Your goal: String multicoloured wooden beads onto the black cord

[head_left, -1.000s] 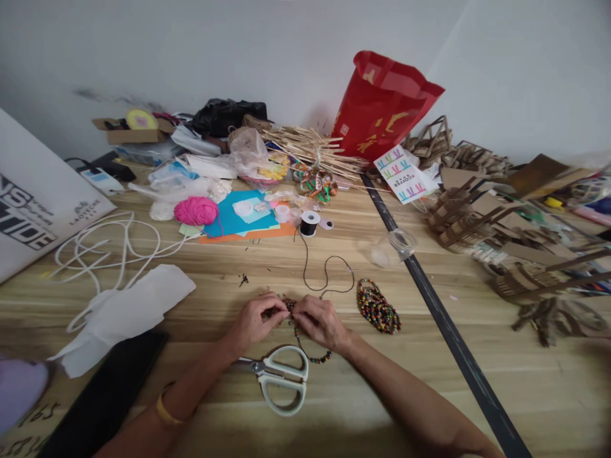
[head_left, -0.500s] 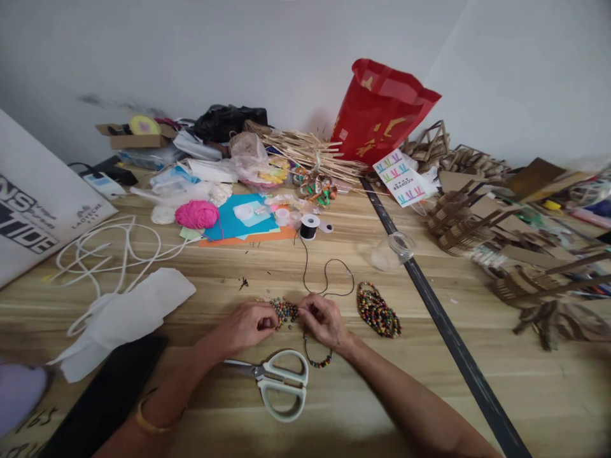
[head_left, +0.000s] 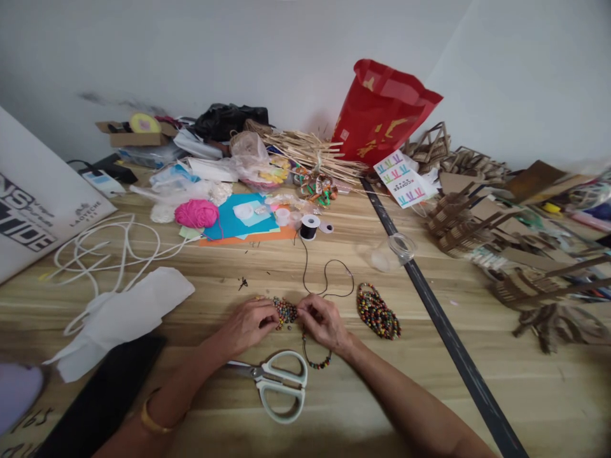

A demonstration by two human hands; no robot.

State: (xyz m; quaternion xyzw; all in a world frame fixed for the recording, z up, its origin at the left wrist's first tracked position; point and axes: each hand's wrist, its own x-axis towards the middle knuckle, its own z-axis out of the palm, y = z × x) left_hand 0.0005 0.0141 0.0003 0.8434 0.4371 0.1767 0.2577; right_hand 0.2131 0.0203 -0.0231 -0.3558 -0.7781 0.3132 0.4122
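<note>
A small heap of multicoloured beads (head_left: 285,310) lies on the wooden table between my two hands. My left hand (head_left: 249,326) rests at the heap's left side, its fingers curled inward; what is between the fingertips is hidden. On the other side, my right hand (head_left: 323,321) pinches a black cord at the heap's edge. Below this hand hangs a loop of the cord with several strung beads (head_left: 321,365) on it. The cord (head_left: 326,275) also trails up to a black spool (head_left: 310,227). Scissors with pale handles (head_left: 282,387) lie just below my hands.
Finished-looking bead strands (head_left: 377,312) lie to the right of my right hand. A dark strip (head_left: 443,324) crosses the table. Pink yarn (head_left: 196,214), blue paper (head_left: 248,219) and a red bag (head_left: 382,114) stand behind. White cable (head_left: 121,248) and woven baskets (head_left: 458,229) flank the sides.
My left hand's fingers have shifted slightly at the heap, leaving a little more of the beads' left side in sight. My right hand keeps its pinch nearly in place.
</note>
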